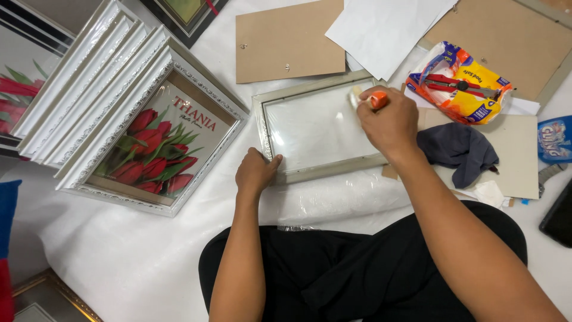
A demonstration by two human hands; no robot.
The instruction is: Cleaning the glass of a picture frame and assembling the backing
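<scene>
**Two hands on one glass-fronted frame**

At lower centre, the left hand (255, 173) presses its curled fingers on the near edge of the one pale rectangular picture frame with a glass pane (316, 126), mid-picture. The right hand (388, 122) is closed around one orange-capped glue stick (372, 98) at the frame's upper right corner. One dark grey cloth (457, 149) lies right. Upper left, five white ornate frames (119, 107) lean stacked, the front one showing red tulips. Farthest, one brown backing board (289, 40).

white frames stacked (89, 83), upper left: five
pale frame (316, 128), centre: one
brown backing boards (289, 42), top: two
white paper sheets (387, 30), top: about two
grey cloth (456, 149), right: one
red cutter (453, 83), upper right: one
</scene>
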